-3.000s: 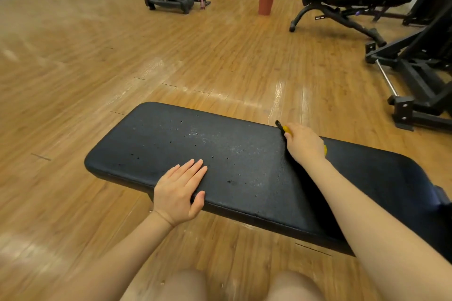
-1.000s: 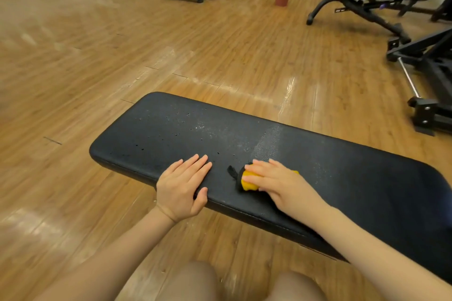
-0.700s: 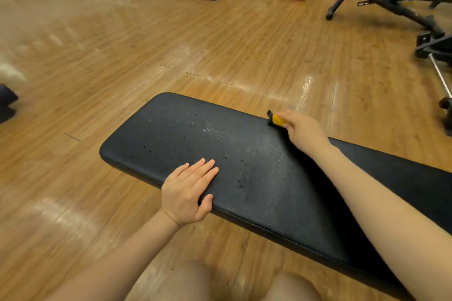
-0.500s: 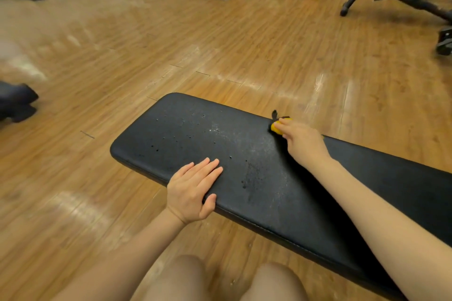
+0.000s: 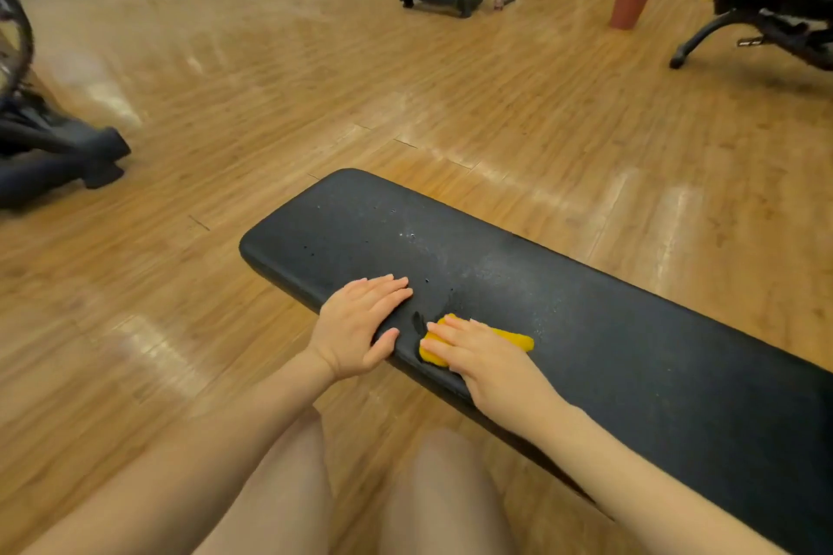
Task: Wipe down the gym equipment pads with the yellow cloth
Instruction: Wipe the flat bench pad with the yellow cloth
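Where hands (image 5: 487, 356) press, crumpled yellow cloth (image 5: 514, 340), pitted black pad (image 5: 631, 342)

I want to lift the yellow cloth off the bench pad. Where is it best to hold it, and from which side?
Probably pinch the free end of the yellow cloth that sticks out past the right hand, coming from above. The cloth lies flat on the bench pad and the hand presses on its middle, so only that end and the near-left corner show.

I am laying my left hand (image 5: 360, 324) flat at frame center, fingers straight, thumb hooked down. My right hand (image 5: 484, 356) is pressing flat just beside it, forearms reaching up from below.
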Motion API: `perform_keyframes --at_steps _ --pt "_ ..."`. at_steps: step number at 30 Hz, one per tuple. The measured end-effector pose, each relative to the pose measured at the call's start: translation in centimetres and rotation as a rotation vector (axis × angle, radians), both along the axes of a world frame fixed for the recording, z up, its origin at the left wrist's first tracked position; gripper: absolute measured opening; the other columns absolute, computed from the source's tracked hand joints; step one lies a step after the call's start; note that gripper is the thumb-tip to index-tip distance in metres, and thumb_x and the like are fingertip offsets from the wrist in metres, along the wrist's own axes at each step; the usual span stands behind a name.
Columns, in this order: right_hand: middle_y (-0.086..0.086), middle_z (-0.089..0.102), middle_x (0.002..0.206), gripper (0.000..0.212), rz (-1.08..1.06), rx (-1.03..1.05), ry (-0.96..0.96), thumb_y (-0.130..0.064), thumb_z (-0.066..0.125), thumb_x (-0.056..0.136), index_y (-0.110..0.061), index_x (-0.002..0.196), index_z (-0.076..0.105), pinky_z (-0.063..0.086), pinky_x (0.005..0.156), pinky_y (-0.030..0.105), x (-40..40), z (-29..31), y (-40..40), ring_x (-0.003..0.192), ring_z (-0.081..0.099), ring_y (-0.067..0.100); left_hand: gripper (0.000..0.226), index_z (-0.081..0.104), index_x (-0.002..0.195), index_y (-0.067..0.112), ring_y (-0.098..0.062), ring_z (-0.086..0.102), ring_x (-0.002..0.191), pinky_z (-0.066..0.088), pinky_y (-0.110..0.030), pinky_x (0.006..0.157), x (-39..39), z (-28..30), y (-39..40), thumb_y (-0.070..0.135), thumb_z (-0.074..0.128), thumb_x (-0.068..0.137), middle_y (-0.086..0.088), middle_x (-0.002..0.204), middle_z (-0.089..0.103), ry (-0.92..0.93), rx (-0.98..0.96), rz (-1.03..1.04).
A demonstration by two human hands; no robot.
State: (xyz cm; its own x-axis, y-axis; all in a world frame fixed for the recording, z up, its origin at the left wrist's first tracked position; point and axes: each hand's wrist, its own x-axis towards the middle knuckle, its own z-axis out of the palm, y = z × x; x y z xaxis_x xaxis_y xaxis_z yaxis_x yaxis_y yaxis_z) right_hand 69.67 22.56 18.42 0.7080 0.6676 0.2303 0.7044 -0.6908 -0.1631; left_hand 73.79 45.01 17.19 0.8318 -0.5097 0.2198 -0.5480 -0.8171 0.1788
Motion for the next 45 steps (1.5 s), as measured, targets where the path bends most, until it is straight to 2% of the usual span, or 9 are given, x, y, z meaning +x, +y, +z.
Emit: perform_keyframes --at_steps 5,9,13,21,24,29,34,38,45 --pt "0.008 0.053 0.134 0.045 0.02 0.011 0.083 -0.001 0.051 0.083 -0.013 0.126 0.057 0.031 0.105 0.045 1.3 0.5 1.6 0.126 0.047 0.03 0.055 0.053 0.13 0.011 -0.023 0.046 0.128 0.036 -0.041 0.107 0.2 0.3 0.3 0.042 0.034 0.089 -0.006 0.137 0.052 0.059 0.035 -0.024" --pt "0.003 0.042 0.144 0.049 0.098 0.0 0.146 0.001 0.045 0.087 -0.017 0.133 0.051 0.012 0.111 0.028 0.5 0.2 0.5 0.136 0.033 0.022 0.065 0.039 0.141 0.013 -0.019 0.028 0.14 0.013 -0.036 0.116 -0.4 1.0 0.8 0.048 0.023 0.089 -0.003 0.149 0.035 0.132 0.015 -0.045" --pt "0.0 0.062 0.124 0.055 0.097 -0.018 -0.017 -0.004 0.068 0.063 -0.022 0.116 0.064 0.036 0.097 0.033 -1.3 -0.6 -0.3 0.114 0.059 0.022 0.072 0.034 0.144 0.014 -0.019 0.016 0.143 0.001 -0.039 0.116 -2.8 0.8 1.9 0.055 0.024 0.086 -0.003 0.153 0.025 0.081 0.051 0.059" --pt "0.005 0.066 0.116 0.041 0.112 -0.034 -0.087 -0.013 0.061 0.067 -0.019 0.106 0.069 0.048 0.088 0.039 0.0 -0.5 3.1 0.107 0.063 0.026 0.087 0.025 0.147 0.013 -0.02 0.009 0.144 0.009 -0.046 0.116 -3.2 -1.6 2.3 0.073 0.016 0.085 -0.006 0.155 0.02 0.027 0.101 0.172" --pt "0.006 0.063 0.122 0.038 0.09 -0.016 -0.107 -0.014 0.056 0.075 -0.018 0.111 0.067 0.045 0.092 0.04 -0.6 -1.3 1.5 0.113 0.059 0.027 0.099 0.011 0.15 0.016 -0.016 0.0 0.145 -0.005 -0.036 0.115 -3.1 -1.0 1.9 0.078 0.009 0.073 0.0 0.157 0.007 0.104 0.061 0.26" --pt "0.004 0.065 0.119 0.038 0.041 -0.01 -0.107 -0.013 0.054 0.076 -0.02 0.111 0.067 0.05 0.085 0.04 0.3 -0.7 3.1 0.109 0.062 0.026 0.103 -0.004 0.15 0.016 -0.012 -0.019 0.14 -0.01 -0.035 0.114 -4.0 -1.0 1.9 0.084 0.01 0.074 -0.001 0.158 -0.01 0.111 0.094 0.337" --pt "-0.005 0.04 0.145 0.041 -0.243 0.113 0.135 -0.006 0.046 0.095 -0.025 0.13 0.053 0.026 0.11 0.027 6.1 0.1 1.1 0.137 0.033 0.015 0.107 -0.007 0.149 0.015 -0.015 -0.026 0.135 -0.014 -0.034 0.11 -3.8 -1.2 1.4 0.082 -0.002 0.066 -0.002 0.154 -0.018 0.099 0.063 0.413" --pt "-0.005 0.04 0.145 0.04 -0.506 0.147 0.159 -0.007 0.045 0.095 -0.025 0.131 0.053 0.031 0.109 0.035 11.4 0.6 -2.1 0.135 0.036 0.018 0.113 -0.008 0.149 0.016 -0.013 -0.027 0.134 -0.011 -0.034 0.112 -4.4 -1.1 1.3 0.082 -0.02 0.059 -0.001 0.155 -0.016 0.126 0.022 0.441" --pt "0.0 0.036 0.148 0.044 -0.689 0.091 0.13 -0.01 0.042 0.095 -0.02 0.138 0.044 0.033 0.103 0.036 12.3 0.5 -0.1 0.133 0.035 0.026 0.091 -0.007 0.15 0.014 -0.014 -0.023 0.139 -0.008 -0.034 0.114 -4.7 -0.8 3.4 0.07 0.025 0.086 -0.004 0.156 -0.017 0.171 -0.052 0.545"
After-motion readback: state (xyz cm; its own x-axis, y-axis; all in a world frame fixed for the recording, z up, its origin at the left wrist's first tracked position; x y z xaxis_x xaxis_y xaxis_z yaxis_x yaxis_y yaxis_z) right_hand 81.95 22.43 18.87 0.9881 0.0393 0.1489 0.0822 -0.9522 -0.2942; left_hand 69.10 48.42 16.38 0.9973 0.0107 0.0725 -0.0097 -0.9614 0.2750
